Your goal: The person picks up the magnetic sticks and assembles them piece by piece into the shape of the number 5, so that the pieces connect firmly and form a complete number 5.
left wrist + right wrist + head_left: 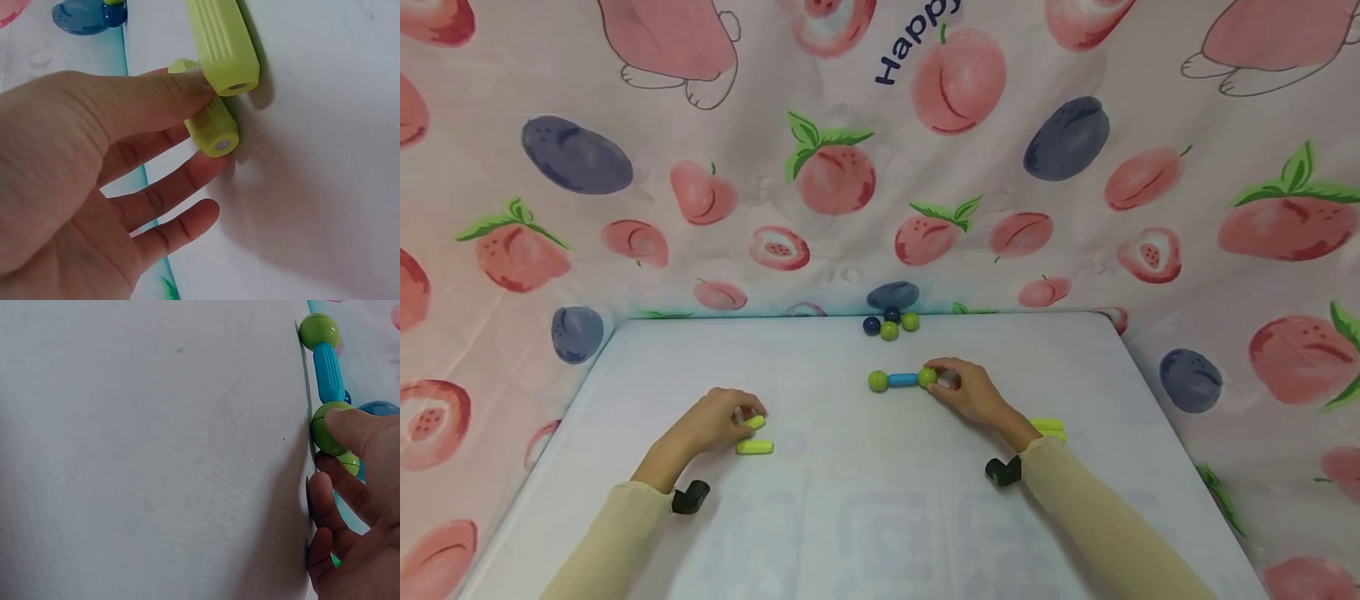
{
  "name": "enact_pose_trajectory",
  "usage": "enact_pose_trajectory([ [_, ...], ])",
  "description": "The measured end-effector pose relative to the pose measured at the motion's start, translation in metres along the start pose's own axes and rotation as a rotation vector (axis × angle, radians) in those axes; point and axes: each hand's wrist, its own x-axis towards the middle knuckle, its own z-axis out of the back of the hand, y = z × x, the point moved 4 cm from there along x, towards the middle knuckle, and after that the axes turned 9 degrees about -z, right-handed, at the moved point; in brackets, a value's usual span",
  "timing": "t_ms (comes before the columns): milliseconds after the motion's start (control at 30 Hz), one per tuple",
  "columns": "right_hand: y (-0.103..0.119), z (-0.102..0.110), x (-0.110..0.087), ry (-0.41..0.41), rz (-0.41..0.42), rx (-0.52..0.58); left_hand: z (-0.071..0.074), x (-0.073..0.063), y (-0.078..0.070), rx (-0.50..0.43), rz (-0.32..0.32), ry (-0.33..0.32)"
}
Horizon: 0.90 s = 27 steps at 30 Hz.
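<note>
My left hand (718,421) pinches a yellow-green magnetic rod (215,128) between thumb and fingers; a metal dot shows on its end. Right beside it, a second yellow-green rod (755,447) lies on the table. My right hand (973,392) pinches a green ball (928,378) between thumb and fingers. That ball is joined to one end of a blue rod (902,380), and another green ball (877,381) sits on the rod's other end. In the right wrist view the three pieces form one straight line along the table surface.
At the table's back edge sit dark blue balls (871,326) and green balls (889,331) in a cluster. More yellow-green rods (1048,427) lie by the right forearm, partly hidden by it. A fruit-patterned cloth (835,242) hangs behind the white table (850,517).
</note>
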Motion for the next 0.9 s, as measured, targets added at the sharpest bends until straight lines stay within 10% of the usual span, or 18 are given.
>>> enact_pose_trajectory([
  [667,-0.002,-0.001,-0.001,-0.007,-0.011,0.004,0.0,0.001,-0.001,-0.031,-0.026,-0.069],
  [900,-0.001,-0.001,-0.002,-0.009,-0.011,0.005,0.006,0.005,-0.013,-0.084,-0.152,-0.131],
])
